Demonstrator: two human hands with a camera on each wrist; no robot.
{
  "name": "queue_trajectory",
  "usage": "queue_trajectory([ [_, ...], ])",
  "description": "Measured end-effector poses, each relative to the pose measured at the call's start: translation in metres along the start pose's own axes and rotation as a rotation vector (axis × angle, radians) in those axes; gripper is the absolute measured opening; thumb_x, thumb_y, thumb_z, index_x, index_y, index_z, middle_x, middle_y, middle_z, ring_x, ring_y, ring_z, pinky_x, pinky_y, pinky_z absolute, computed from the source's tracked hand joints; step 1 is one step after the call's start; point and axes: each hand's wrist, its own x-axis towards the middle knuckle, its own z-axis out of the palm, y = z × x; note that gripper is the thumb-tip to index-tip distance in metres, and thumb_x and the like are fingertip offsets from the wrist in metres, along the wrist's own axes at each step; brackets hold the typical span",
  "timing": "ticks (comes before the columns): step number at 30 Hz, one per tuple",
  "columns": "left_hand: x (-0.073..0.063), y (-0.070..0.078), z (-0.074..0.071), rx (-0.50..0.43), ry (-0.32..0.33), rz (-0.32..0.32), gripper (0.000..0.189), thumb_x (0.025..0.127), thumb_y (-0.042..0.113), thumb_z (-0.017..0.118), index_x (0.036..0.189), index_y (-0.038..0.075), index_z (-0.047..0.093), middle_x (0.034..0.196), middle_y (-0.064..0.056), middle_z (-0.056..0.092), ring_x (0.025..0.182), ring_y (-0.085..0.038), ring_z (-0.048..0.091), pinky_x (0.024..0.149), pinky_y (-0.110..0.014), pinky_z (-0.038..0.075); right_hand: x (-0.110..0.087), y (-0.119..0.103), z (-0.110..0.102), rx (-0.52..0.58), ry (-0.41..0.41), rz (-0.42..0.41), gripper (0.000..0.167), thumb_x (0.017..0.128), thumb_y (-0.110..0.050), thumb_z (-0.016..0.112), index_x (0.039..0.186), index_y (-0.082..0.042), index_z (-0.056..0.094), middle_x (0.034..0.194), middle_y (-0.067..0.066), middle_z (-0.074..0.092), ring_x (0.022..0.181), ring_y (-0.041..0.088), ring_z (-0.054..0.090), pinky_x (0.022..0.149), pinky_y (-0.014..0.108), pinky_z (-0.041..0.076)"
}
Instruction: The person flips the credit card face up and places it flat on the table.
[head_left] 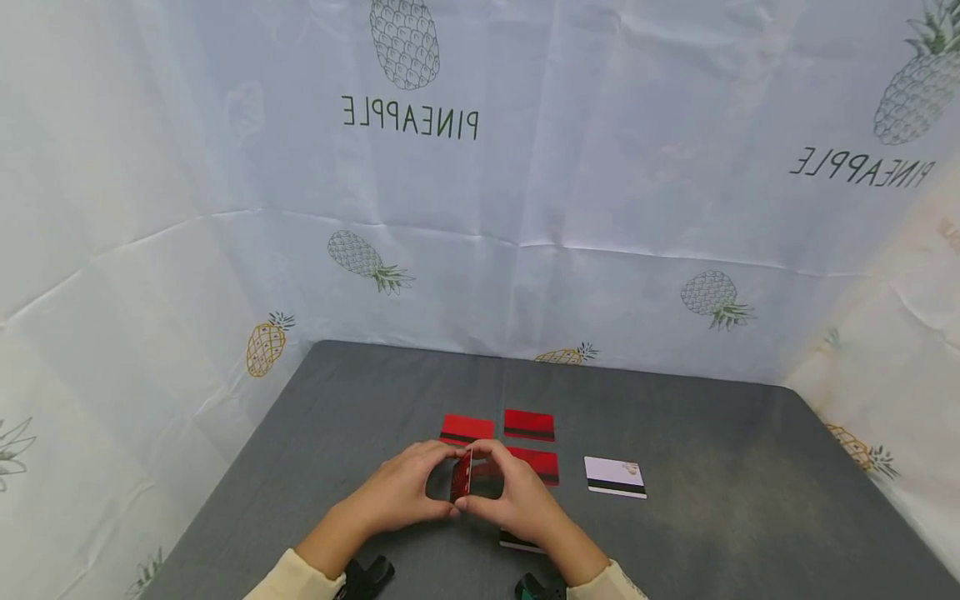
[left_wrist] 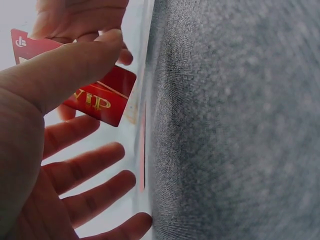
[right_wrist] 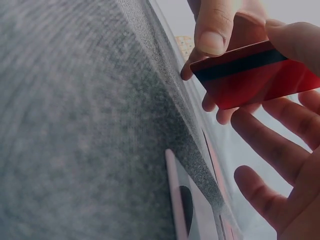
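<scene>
A red card [head_left: 461, 477] is held on edge between both hands, above the grey table. Its front, with gold "VIP" lettering [left_wrist: 95, 101], faces the left wrist view; its back, with a black stripe [right_wrist: 245, 65], shows in the right wrist view. The left hand [head_left: 401, 492] pinches it with the thumb across the front, the other fingers spread apart. From the other side the right hand [head_left: 519, 493] grips the card between thumb and fingers. Just beyond the hands lie a red card [head_left: 467, 427], another red card [head_left: 528, 424] and a third [head_left: 542, 465] partly behind the right hand.
A white card [head_left: 615, 476] with a black stripe lies to the right on the grey table [head_left: 712, 517]. Another striped card [head_left: 517, 542] is partly hidden under the right forearm. Pineapple-print curtains [head_left: 525, 183] surround the table at the back and sides.
</scene>
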Motion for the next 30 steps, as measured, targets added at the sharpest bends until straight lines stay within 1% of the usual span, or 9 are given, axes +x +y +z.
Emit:
queue_trajectory([
  [4, 0.0, -0.001, 0.001, 0.01, 0.02, 0.012, 0.061, 0.077, 0.043, 0.082, 0.129, 0.02, 0.06, 0.133, 0.003, 0.059, 0.121, -0.021, 0.056, 0.095, -0.049, 0.05, 0.0, 0.0, 0.0, -0.034, -0.001, 0.0, 0.06, 0.083, -0.032, 0.08, 0.133, -0.019, 0.049, 0.124, -0.008, 0.063, 0.102, 0.011, 0.068, 0.09, 0.037, 0.055],
  [7, -0.001, -0.001, 0.001, 0.031, 0.03, 0.007, 0.059, 0.075, 0.04, 0.083, 0.126, 0.019, 0.061, 0.132, 0.002, 0.06, 0.121, -0.022, 0.057, 0.094, -0.05, 0.05, 0.0, -0.001, 0.0, -0.063, 0.003, 0.001, 0.063, 0.084, -0.031, 0.079, 0.137, -0.016, 0.047, 0.125, -0.01, 0.062, 0.104, 0.01, 0.066, 0.087, 0.038, 0.054],
  [12, -0.002, -0.003, -0.003, 0.038, 0.045, -0.018, 0.056, 0.074, 0.034, 0.084, 0.122, 0.019, 0.061, 0.129, 0.0, 0.06, 0.118, -0.023, 0.057, 0.092, -0.051, 0.051, 0.0, -0.004, 0.0, -0.101, 0.035, 0.014, 0.06, 0.084, -0.032, 0.078, 0.136, -0.022, 0.05, 0.124, -0.014, 0.061, 0.111, 0.013, 0.061, 0.087, 0.042, 0.053],
  [15, -0.002, -0.005, -0.007, 0.032, 0.063, -0.052, 0.054, 0.073, 0.032, 0.085, 0.12, 0.019, 0.061, 0.127, 0.0, 0.06, 0.116, -0.021, 0.056, 0.093, -0.05, 0.051, 0.0, -0.004, 0.0, -0.126, 0.064, 0.049, 0.058, 0.084, -0.035, 0.077, 0.134, -0.023, 0.051, 0.124, -0.013, 0.06, 0.113, 0.016, 0.06, 0.089, 0.046, 0.053],
  [19, -0.002, -0.009, -0.012, 0.02, 0.082, -0.082, 0.052, 0.072, 0.029, 0.085, 0.117, 0.019, 0.06, 0.123, 0.001, 0.06, 0.112, -0.019, 0.055, 0.091, -0.049, 0.051, 0.0, -0.002, 0.0, -0.21, 0.091, 0.108, 0.057, 0.084, -0.034, 0.076, 0.134, -0.018, 0.052, 0.123, -0.009, 0.06, 0.113, 0.017, 0.058, 0.093, 0.047, 0.052],
  [22, -0.002, -0.011, -0.013, 0.011, 0.092, -0.07, 0.051, 0.072, 0.028, 0.086, 0.114, 0.018, 0.06, 0.121, 0.001, 0.06, 0.11, -0.02, 0.055, 0.09, -0.049, 0.049, 0.001, 0.001, 0.0, -0.305, 0.091, 0.133, 0.055, 0.081, -0.03, 0.076, 0.13, -0.016, 0.056, 0.121, -0.007, 0.061, 0.112, 0.016, 0.056, 0.095, 0.044, 0.05],
  [26, -0.002, -0.014, -0.013, 0.024, 0.078, -0.05, 0.049, 0.072, 0.029, 0.085, 0.113, 0.017, 0.061, 0.122, 0.0, 0.059, 0.113, -0.022, 0.055, 0.091, -0.052, 0.047, 0.002, 0.006, 0.001, -0.43, 0.059, 0.162, 0.052, 0.076, -0.033, 0.08, 0.122, -0.017, 0.062, 0.113, -0.006, 0.062, 0.106, 0.016, 0.054, 0.092, 0.042, 0.049],
  [28, -0.001, -0.015, -0.013, 0.03, 0.053, -0.05, 0.049, 0.073, 0.031, 0.084, 0.114, 0.016, 0.062, 0.124, -0.002, 0.059, 0.116, -0.024, 0.055, 0.092, -0.056, 0.045, 0.003, 0.007, 0.001, -0.466, 0.036, 0.183, 0.051, 0.075, -0.036, 0.081, 0.119, -0.016, 0.065, 0.109, -0.005, 0.062, 0.101, 0.016, 0.052, 0.089, 0.042, 0.048],
  [30, -0.001, -0.015, -0.013, 0.041, 0.014, -0.071, 0.049, 0.076, 0.034, 0.083, 0.117, 0.015, 0.063, 0.127, -0.004, 0.058, 0.12, -0.027, 0.053, 0.093, -0.059, 0.043, 0.003, 0.007, 0.0, -0.491, 0.013, 0.21, 0.051, 0.074, -0.039, 0.082, 0.117, -0.016, 0.067, 0.105, -0.004, 0.06, 0.096, 0.015, 0.05, 0.085, 0.041, 0.047],
])
